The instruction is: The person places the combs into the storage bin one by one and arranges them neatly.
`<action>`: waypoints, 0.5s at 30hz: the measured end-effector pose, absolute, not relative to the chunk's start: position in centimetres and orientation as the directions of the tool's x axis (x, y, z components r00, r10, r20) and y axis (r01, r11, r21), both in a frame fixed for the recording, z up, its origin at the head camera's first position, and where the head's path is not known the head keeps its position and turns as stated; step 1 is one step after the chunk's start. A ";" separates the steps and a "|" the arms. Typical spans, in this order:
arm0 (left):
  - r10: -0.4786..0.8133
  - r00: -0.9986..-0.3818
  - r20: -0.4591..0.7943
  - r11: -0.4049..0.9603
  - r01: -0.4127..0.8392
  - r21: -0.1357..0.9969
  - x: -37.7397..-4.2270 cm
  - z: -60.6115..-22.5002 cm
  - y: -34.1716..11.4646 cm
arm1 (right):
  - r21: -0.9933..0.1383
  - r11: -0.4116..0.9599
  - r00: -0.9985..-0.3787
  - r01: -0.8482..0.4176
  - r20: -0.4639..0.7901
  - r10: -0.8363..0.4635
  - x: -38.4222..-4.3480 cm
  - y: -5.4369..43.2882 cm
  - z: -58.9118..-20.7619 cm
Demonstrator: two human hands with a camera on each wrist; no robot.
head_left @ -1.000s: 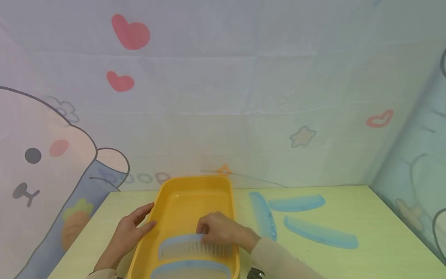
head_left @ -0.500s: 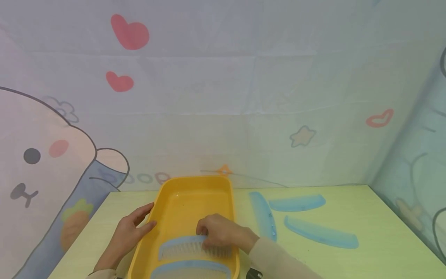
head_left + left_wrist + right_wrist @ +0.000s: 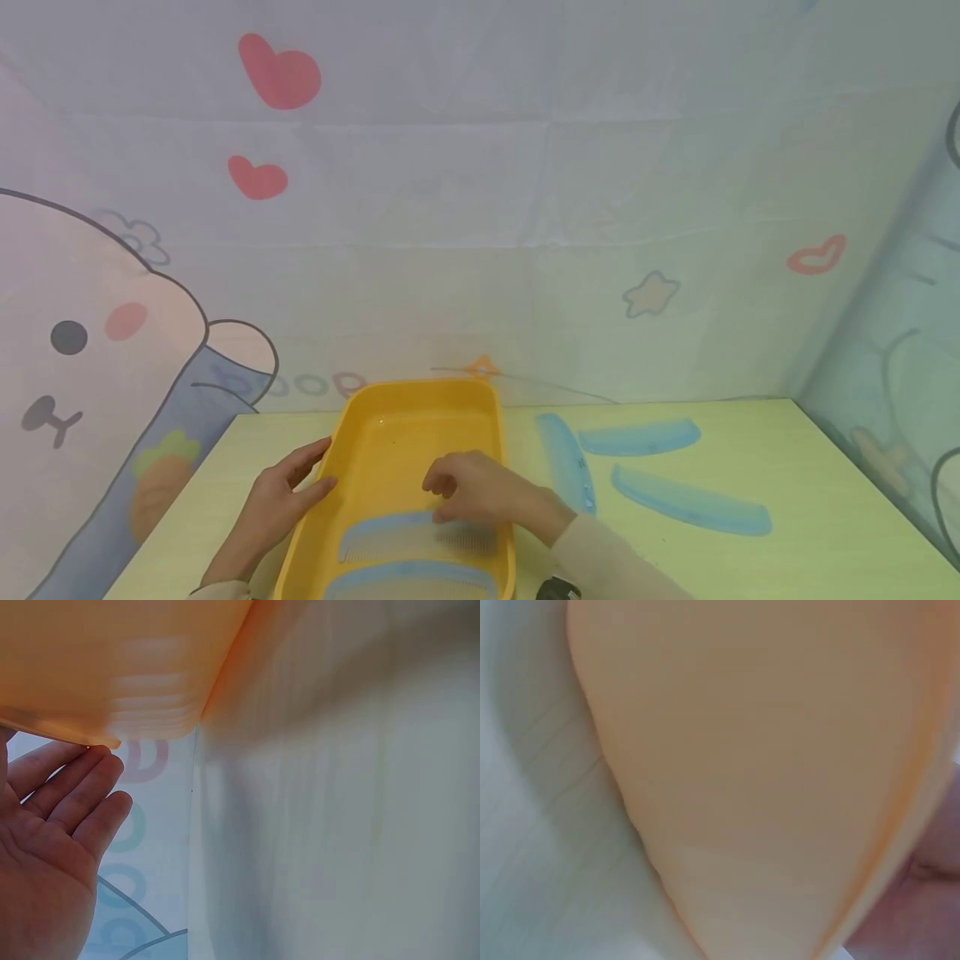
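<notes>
In the head view, a yellow tray holds two pale blue combs lying crosswise: the upper comb and the lower comb, cut off by the frame's bottom. My left hand grips the tray's left rim, thumb over it and fingers outside. In the left wrist view, those fingers reach up to the rim. My right hand hovers just above the upper comb, with a gap between thumb and index finger. The right wrist view has mostly the tray's outer wall, hiding the fingers.
Right of the tray lie three more blue combs on the pale table: an upright-lying comb, a far comb and a slanted comb. A printed cloth hangs behind.
My right hand has lifted slightly from the upper comb, its thumb and fingers parting. That comb sits a touch nearer to me. The left hand stays put.
</notes>
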State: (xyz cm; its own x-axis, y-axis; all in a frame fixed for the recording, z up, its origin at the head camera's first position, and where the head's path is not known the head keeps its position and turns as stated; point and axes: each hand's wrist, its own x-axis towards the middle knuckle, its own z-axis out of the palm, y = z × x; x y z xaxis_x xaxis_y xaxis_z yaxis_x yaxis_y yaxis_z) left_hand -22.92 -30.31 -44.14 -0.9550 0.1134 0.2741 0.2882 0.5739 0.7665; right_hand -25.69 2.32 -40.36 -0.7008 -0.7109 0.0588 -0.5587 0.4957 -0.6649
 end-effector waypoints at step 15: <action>0.109 -0.957 0.269 0.569 0.281 0.773 -22.8 -44.1 -30.2 | -0.787 0.330 -0.721 -0.522 0.200 -0.663 -24.1 7.1 -39.6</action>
State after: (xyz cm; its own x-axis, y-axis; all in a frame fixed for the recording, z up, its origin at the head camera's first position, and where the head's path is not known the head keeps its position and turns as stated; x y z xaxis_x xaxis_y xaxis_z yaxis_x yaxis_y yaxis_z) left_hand -22.82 -30.23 -44.12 -0.9571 0.1089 0.2685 0.2815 0.5692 0.7725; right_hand -24.09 7.06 -39.61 -0.7212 -0.6632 0.2002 -0.5219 0.3300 -0.7866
